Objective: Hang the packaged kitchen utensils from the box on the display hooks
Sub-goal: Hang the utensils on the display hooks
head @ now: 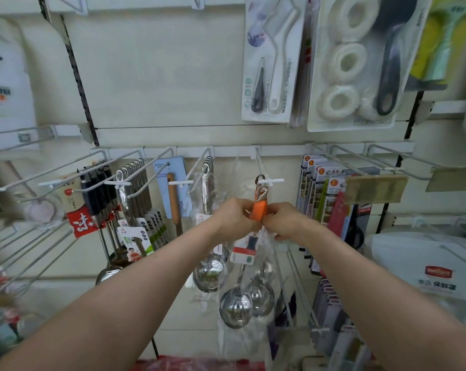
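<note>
At one hook [275,180], two hands [233,216] [282,223] grip one orange-handled ladle [258,210].

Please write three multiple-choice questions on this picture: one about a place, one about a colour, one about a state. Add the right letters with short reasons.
1. Where is the clear pack of three white ring-shaped brush heads?
A) upper right of the wall
B) lower left
C) on the floor

2. What colour is the handle of the clear-bagged steel ladle?
A) blue
B) orange
C) black

3. How do the left hand and the right hand hold that handle?
A) both grip it
B) only one grips it
C) neither touches it

1 A: it hangs above the white hook rail.
2 B: orange shows between the hands.
3 A: both hands curl round it.
</note>
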The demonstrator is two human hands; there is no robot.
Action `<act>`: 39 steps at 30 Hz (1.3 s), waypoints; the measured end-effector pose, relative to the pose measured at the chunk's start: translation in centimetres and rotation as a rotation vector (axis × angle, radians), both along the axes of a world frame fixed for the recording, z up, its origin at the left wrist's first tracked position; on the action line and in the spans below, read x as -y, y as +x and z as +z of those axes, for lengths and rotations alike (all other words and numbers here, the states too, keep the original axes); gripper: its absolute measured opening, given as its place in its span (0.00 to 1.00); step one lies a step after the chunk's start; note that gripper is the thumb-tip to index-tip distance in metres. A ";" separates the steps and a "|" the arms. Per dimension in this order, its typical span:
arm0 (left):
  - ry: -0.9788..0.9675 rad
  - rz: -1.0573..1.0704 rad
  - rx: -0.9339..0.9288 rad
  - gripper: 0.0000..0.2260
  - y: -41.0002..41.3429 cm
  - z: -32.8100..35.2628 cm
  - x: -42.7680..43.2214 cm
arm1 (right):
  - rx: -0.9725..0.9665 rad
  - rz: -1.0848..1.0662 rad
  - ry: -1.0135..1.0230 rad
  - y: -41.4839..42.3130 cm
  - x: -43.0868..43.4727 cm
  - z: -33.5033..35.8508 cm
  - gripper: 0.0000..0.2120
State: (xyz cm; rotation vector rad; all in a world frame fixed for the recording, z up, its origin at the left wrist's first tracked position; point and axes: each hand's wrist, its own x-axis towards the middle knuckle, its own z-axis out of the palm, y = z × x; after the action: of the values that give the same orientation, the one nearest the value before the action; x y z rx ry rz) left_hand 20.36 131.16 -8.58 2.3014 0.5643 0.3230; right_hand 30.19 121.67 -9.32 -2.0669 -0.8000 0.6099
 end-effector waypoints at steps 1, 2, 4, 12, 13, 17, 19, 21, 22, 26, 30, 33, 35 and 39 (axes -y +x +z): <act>-0.018 -0.008 -0.008 0.09 -0.1 0.1 -0.1 | -0.002 0.003 0.001 -0.1 0.0 -0.1 0.10; -0.031 -0.017 -0.015 0.09 -0.2 0.2 0.0 | -0.008 0.006 -0.002 -0.1 0.1 -0.1 0.09; -0.060 -0.039 -0.030 0.10 -0.6 0.4 0.1 | -0.015 0.011 -0.014 -0.3 0.4 0.1 0.04; -0.097 -0.072 0.022 0.12 -2.3 1.5 1.7 | 0.064 0.048 0.002 -1.4 2.2 1.1 0.07; -0.099 -0.072 0.017 0.12 -2.5 1.6 1.8 | 0.067 0.051 0.004 -1.6 2.5 1.2 0.06; -0.102 -0.073 0.013 0.11 -3.5 1.6 2.0 | 0.086 0.076 -0.025 -2.5 3.4 1.7 0.06; -0.091 -0.070 -0.004 0.10 -4.0 1.5 2.2 | 0.102 0.085 -0.045 -3.0 3.6 1.8 0.07; -0.071 -0.054 -0.022 0.09 -4.7 1.2 2.1 | 0.125 0.084 -0.054 -3.4 3.6 1.7 0.08; -0.070 -0.042 -0.028 0.09 -5.1 1.0 2.1 | 0.132 0.077 -0.050 -3.6 3.6 1.6 0.08; -0.085 0.021 -0.050 0.07 -7.5 0.2 1.1 | 0.138 0.031 0.000 -4.3 3.0 0.9 0.08; -0.045 0.114 -0.078 0.04 -9.7 -0.5 0.0 | 0.238 0.101 -0.033 -5.8 1.8 0.7 0.09; 0.017 0.163 -0.093 0.04 -10.9 -1.2 -0.9 | 0.344 0.219 -0.171 -7.9 0.6 0.0 0.06; 0.083 0.218 -0.131 0.01 -12.0 -1.9 -1.7 | 0.419 0.272 -0.243 -9.3 -0.6 -0.9 0.04; 0.272 0.373 -0.209 0.10 -15.3 -3.1 -3.3 | 0.531 0.368 -0.280 -12.6 -3.3 -1.9 0.09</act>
State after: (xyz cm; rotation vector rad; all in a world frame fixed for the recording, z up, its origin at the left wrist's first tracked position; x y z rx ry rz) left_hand 5.03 134.47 -11.71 2.4998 1.1221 0.3554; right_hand 17.63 124.99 -11.23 -2.3969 -1.4953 0.3773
